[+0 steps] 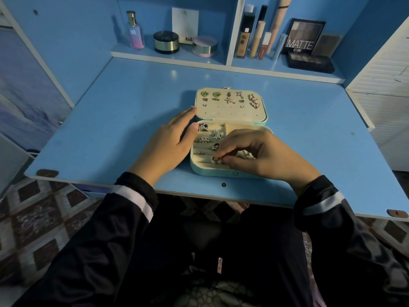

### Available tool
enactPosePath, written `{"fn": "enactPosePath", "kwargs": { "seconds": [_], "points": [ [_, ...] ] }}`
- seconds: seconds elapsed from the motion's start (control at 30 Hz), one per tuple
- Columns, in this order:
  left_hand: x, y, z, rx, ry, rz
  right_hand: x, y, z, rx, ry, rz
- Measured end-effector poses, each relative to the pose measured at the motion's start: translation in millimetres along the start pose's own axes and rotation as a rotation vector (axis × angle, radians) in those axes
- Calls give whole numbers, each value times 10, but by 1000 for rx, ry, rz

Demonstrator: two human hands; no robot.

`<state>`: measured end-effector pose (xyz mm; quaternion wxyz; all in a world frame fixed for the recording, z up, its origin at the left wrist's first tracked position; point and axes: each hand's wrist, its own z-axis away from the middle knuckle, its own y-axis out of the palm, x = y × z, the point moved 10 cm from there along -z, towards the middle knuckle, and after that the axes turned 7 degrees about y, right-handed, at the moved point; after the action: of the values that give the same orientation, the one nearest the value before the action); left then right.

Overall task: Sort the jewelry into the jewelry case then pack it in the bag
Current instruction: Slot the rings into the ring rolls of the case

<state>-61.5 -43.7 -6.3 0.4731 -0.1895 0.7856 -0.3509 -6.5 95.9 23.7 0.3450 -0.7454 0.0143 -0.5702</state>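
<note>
Dark sleeves (pixel 132 202) reach over the worktop (pixel 110 120) edge: sorting rings into the jewelry case (pixel 212 171), nearly done.

Her left hand (pixel 170 140) lies flat and open against the case's left wall, steadying it, fingers spread toward the hinge. Her right hand (pixel 261 151) curls over the lower tray, thumb and forefinger pinched narrow on a spiky silver ring (pixel 215 160) at the front ring roll. Other rings (pixel 218 134) already sit in the rolls behind it, and earrings (pixel 230 99) are pinned across the open lid (pixel 232 114). I judge this the seating of a last ring; next it wants pressing into the slot, then the lid swung shut. No bag is in sight, so packing remains to come.
</note>
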Motion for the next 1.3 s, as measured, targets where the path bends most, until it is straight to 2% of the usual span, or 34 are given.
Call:
{"fn": "enactPosePath", "kwargs": {
  "seconds": [0.67,0.83,1.07,1.2,1.3],
  "points": [
    [-17,-16,7,5,-12,26,6,4,-6,8,34,61],
    [-17,-14,10,5,-11,22,35,8,-2,-11,41,125],
    [-47,-23,20,8,2,14,146,25,-11,-29,13,333],
    [-27,-26,27,18,-48,50,53,-25,48,-42,54,227],
    [19,-9,2,37,-100,80,-47,-233,108,-149,132,28]
  ]
}}
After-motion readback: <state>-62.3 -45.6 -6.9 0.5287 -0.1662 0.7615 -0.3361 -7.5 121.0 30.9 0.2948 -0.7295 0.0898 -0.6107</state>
